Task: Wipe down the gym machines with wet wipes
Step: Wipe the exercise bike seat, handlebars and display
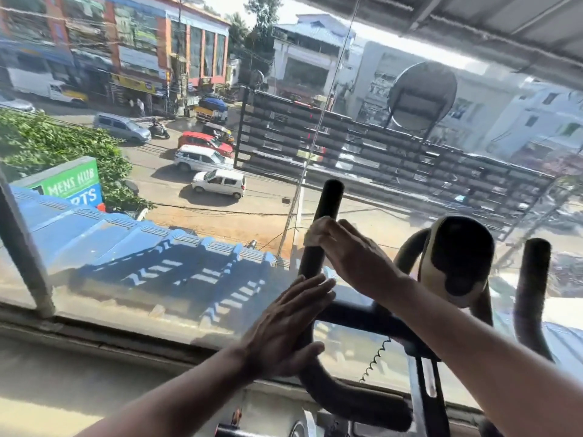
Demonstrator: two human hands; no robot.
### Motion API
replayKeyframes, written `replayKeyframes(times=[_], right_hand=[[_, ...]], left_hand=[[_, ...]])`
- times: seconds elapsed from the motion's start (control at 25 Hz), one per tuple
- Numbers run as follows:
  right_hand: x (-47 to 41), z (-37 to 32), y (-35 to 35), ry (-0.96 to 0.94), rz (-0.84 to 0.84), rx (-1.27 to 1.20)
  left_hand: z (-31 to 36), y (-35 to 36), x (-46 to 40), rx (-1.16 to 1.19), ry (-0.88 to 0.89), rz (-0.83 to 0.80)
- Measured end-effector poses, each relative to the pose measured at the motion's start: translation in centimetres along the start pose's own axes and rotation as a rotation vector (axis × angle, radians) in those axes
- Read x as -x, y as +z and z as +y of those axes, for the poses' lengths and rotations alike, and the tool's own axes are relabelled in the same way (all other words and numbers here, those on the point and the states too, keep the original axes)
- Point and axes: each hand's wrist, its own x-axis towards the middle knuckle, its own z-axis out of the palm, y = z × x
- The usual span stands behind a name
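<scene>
I saw two bare forearms come into the head view from the lower edge, with no sleeve, cuff or glove on either. My left hand [285,326] carried no ring or band that I could make out, and its wrist was plain. My right hand [350,257] was likewise unadorned, the wrist without watch or strap. Motion blur softened the fingernails.

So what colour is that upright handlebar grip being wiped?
Black foam handlebar grip, clearest in the head view.

Console [457,257] R of handlebar [325,209]
</scene>
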Motion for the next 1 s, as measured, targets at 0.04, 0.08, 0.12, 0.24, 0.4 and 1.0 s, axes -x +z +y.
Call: replayKeyframes(times=[0.04, 0.08, 0.12, 0.24, 0.4, 1.0], right_hand=[[-0.4, 0.3, -0.2, -0.009, 0.019, 0.008], [-1.3, 1.0, -0.6, 0.014, 0.056, 0.038], [-2.5, 1.9, -1.0, 0.070, 0.108, 0.069], [-5.6, 4.1, -2.1, 0.229, 0.227, 0.040], [-6.5, 4.4, -1.7, 0.459, 0.379, -0.103], [-7.4, 2.5, 1.6, 1.269, 0.599, -1.503]], left_hand=[[-0.1, 0.4, 0.2, 0.041, -0.010, 0.049], [0.0, 0.7, 0.1, 0.078, -0.019, 0.087], [0.0, 0.9, 0.1, 0.111, -0.020, 0.112], [0.2, 1.5, 0.9, 0.148, 0.008, 0.134], [0.1, 1.5, 1.3, 0.159, -0.012, 0.128], [-1.8, -3.3, 2.0, 0.113, 0.107, -0.283]])
